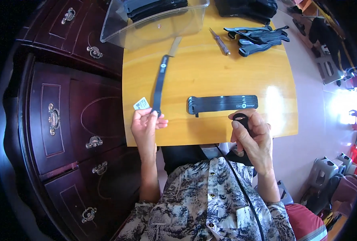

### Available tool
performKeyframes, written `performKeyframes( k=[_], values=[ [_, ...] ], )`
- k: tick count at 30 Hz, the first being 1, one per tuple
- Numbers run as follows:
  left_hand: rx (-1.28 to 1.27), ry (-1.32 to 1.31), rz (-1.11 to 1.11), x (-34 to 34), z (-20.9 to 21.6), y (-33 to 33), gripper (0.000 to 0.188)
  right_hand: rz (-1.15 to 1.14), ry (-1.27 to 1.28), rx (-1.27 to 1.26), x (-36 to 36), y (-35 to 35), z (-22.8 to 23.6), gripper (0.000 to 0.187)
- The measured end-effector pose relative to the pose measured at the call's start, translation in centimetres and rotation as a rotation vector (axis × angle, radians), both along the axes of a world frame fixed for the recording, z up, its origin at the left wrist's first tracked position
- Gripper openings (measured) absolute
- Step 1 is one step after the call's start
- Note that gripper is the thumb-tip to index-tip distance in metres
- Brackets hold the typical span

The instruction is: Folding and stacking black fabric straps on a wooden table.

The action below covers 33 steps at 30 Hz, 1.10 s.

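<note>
My left hand pinches the near end of a black strap between thumb and fingers. The strap stretches away over the table, and a pale, tan-coloured strip shows at its far end. Beside those fingers is a small white printed label. My right hand is closed on a black strap loop, held above the table's front edge; part of it hangs behind the fingers. Just beyond that hand, a neat row of overlapping black straps lies flat.
On the yellow wooden table are a pointed tool and a loose strap pile. A clear plastic bin with black straps and another black stack stand at the back. Dark drawers line the left; grey stools stand right.
</note>
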<state>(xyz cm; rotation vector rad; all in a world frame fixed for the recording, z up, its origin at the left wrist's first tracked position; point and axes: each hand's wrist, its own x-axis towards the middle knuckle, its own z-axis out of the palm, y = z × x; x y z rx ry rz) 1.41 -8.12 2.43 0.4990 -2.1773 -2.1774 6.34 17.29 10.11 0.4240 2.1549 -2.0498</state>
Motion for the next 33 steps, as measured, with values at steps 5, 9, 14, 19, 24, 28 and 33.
performKeyframes(
  k=[5,9,14,19,24,28,33],
  values=[
    [-0.071,0.004,-0.004,1.0,0.3,1.2,0.010,-0.034,-0.007,-0.017,0.3,0.5,0.0,0.015],
    [-0.012,0.049,-0.056,1.8,1.3,2.3,0.010,-0.032,-0.038,-0.039,0.1,0.3,-0.4,0.015],
    [0.009,0.046,-0.154,-0.8,0.9,3.7,0.010,0.007,-0.020,-0.015,0.0,-0.3,-0.1,0.015],
    [-0.006,0.073,-0.202,-2.2,-0.3,4.0,0.010,-0.004,-0.039,-0.045,0.3,-0.9,-0.1,0.014],
    [0.052,0.114,-0.209,-3.5,-1.5,4.4,0.012,0.048,0.039,0.062,0.6,-1.6,-0.4,0.014],
    [0.021,0.097,-0.151,-2.6,-2.1,2.2,0.014,0.049,0.055,0.065,0.3,-1.9,-0.8,0.016],
    [-0.066,0.012,-0.106,-2.7,-1.2,1.1,0.019,0.120,-0.002,0.025,-0.3,-2.5,-0.7,0.018]
  ],
)
